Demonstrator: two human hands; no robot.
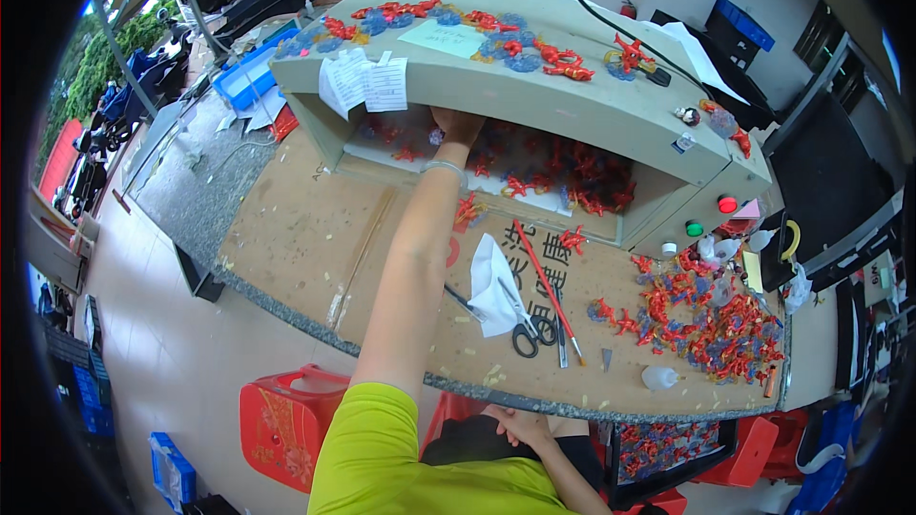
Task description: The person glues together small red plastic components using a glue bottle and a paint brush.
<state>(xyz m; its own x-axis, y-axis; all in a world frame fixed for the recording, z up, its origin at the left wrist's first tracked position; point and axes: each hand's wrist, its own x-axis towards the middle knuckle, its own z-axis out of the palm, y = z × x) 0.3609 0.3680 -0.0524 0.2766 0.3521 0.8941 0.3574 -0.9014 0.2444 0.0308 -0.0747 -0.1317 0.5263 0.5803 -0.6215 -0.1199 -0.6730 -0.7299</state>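
My left arm reaches forward into the wide opening of a pale grey-green metal cabinet (515,100). The back of my left hand (458,124) shows just under the cabinet's upper edge; its fingers are hidden inside. Around that hand, small red plastic figures with blue and orange parts lie on the cabinet floor, with a dense heap of red figures (592,176) to its right. My right hand (518,426) rests low on my lap, below the table edge, its fingers laid over my leg and nothing visible in it.
On the cardboard-covered table (305,219) lie scissors (534,332), white paper (491,286), a red-handled brush (549,291) and a white squeeze bottle (659,378). A large pile of figures (706,324) covers the right side. Red stools (291,424) and a black crate (668,458) stand below.
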